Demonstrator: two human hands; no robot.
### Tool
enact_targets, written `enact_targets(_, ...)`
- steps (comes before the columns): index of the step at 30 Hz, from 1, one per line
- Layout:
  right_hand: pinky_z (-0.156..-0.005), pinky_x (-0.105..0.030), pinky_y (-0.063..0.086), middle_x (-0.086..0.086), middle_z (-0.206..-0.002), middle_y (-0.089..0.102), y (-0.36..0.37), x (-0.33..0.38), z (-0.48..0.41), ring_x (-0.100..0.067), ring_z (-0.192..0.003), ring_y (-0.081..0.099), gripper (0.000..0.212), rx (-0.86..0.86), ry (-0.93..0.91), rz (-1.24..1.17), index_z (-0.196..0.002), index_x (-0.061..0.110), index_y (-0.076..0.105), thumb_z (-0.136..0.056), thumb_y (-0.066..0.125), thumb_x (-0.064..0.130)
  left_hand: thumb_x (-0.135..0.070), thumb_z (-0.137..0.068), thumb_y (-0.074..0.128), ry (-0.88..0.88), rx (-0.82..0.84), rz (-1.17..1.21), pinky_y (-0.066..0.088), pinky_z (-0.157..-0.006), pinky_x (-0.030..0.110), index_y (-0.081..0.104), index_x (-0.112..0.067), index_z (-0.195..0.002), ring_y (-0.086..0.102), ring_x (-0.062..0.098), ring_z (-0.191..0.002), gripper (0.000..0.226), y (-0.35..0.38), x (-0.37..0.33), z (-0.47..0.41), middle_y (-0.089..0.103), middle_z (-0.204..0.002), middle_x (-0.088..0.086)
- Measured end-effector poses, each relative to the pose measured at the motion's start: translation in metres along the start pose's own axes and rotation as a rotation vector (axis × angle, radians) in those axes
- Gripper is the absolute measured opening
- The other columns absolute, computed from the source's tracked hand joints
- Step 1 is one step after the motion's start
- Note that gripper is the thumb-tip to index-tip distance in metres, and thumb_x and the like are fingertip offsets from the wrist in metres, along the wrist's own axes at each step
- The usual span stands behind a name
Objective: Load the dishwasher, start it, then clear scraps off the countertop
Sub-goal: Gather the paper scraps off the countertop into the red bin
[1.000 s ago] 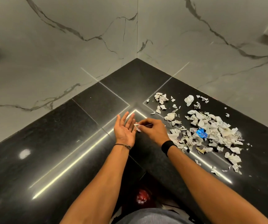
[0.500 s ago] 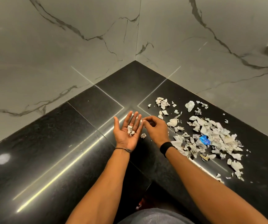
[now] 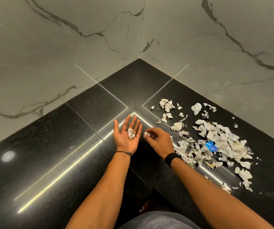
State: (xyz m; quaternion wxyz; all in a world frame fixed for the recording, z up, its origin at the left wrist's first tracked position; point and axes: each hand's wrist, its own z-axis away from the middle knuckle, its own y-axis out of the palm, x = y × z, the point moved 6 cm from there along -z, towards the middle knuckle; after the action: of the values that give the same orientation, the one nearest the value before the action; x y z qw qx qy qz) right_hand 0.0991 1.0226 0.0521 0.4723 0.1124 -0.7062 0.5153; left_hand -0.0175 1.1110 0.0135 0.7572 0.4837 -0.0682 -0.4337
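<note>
I am holding my left hand palm up over the black stone countertop. Its fingers are lying straight and spread wide, and a crumpled printed paper scrap is resting loose where they meet the palm. A thin bracelet is sitting on that wrist.

Just beside it at three o'clock, my right hand is hovering knuckles up with its fingers curled narrow. They are pinching a small white paper bit near the edge of the left palm. A black wristband is circling this wrist.

At three o'clock of the right hand, the main pile of torn paper scraps is lying spread on the countertop, with a blue wrapper piece in it. A smaller cluster of scraps is lying at one o'clock. The marble wall is meeting in a corner at twelve o'clock.
</note>
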Motion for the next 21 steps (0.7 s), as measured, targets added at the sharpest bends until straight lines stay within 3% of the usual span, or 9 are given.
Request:
enact_targets(4,-0.073,-0.011,0.046,0.014,-0.089,0.069,-0.011,0.027,-0.007,0.0,-0.081,0.063,0.019,-0.027,-0.05,-0.165,-0.102,0.02,0.073,-0.084,0.078,0.021,-0.064,-0.093,0.053,-0.045,0.015,-0.007,0.04,-0.114,0.053,0.063,-0.008,-0.134,0.058,0.035,-0.128,0.071,0.007,0.017,-0.011,0.064,-0.136,0.017)
enact_targets(7,-0.076,-0.009,0.046,0.007,-0.094,0.073,-0.013,0.042,-0.014,-0.004,-0.087,0.064,0.023,0.006,-0.12,-0.159,-0.104,0.016,0.074,-0.082,0.081,0.022,-0.068,-0.093,0.048,-0.081,0.048,-0.03,0.05,-0.101,0.053,0.059,-0.008,-0.137,0.063,0.035,-0.123,0.074,0.022,0.03,-0.017,0.064,-0.136,0.017)
enact_targets(11,-0.078,-0.017,0.049,0.009,-0.095,0.072,-0.027,0.032,-0.038,-0.002,-0.085,0.063,0.014,-0.1,-0.085,-0.196,-0.101,0.019,0.074,-0.089,0.073,0.026,-0.063,-0.093,0.053,-0.114,0.077,0.023,0.038,-0.116,0.049,0.058,-0.006,-0.139,0.055,0.035,-0.133,0.074,0.037,0.035,-0.031,0.06,-0.139,0.02)
enact_targets(15,-0.083,-0.03,0.054,0.006,-0.096,0.071,-0.042,0.006,-0.083,-0.007,-0.084,0.064,0.013,-0.124,-0.02,-0.044,-0.102,0.017,0.073,-0.09,0.068,0.017,-0.056,-0.098,0.052,-0.132,0.082,0.053,0.04,-0.116,0.046,0.057,-0.005,-0.139,0.058,0.035,-0.13,0.066,0.045,0.03,-0.042,0.061,-0.138,0.02)
enact_targets(21,-0.101,-0.033,0.042,-0.01,-0.127,0.059,-0.014,-0.017,-0.148,-0.027,-0.114,0.058,0.041,0.187,-0.079,0.402,-0.132,0.014,0.062,-0.091,0.065,0.014,-0.06,-0.095,0.054,-0.101,0.07,0.023,0.038,-0.117,0.048,0.057,-0.007,-0.141,0.058,0.035,-0.13,0.07,0.043,0.013,-0.062,0.062,-0.138,0.019)
